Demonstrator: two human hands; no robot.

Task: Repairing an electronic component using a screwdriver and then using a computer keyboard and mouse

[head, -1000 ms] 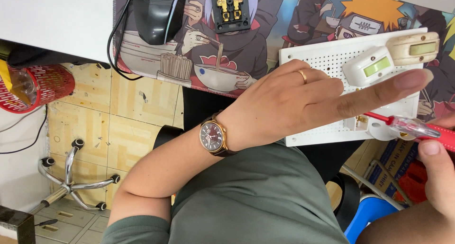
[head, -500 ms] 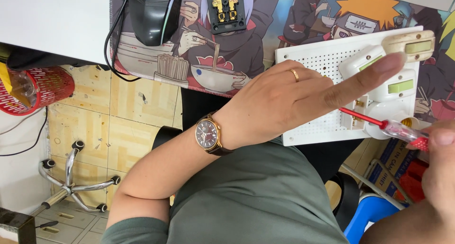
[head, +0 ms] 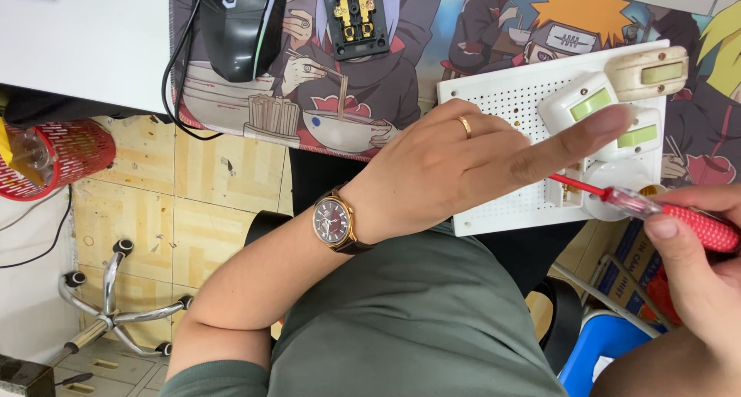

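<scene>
My left hand (head: 455, 165), with a ring and a wristwatch, lies flat on a white perforated board (head: 502, 96). Its index finger stretches right and presses on white switch bodies with green windows (head: 587, 104). A cream switch body (head: 648, 71) lies just above them. My right hand (head: 695, 266) grips a red-handled screwdriver (head: 641, 206) at the frame's right edge. The screwdriver's red shaft points left, and its tip sits at a small white fitting (head: 610, 177) on the board, under my left index finger.
The board rests on a printed cartoon desk mat (head: 432, 42), with a black mouse (head: 243, 23) and a black part with brass contacts (head: 355, 15) further along. A red mesh basket (head: 62, 154), a chair base (head: 116, 304) and a blue stool (head: 602, 351) stand on the floor.
My left index finger has drawn back to the left across the switch bodies. My right hand has come further into view, still holding the screwdriver against the board.
</scene>
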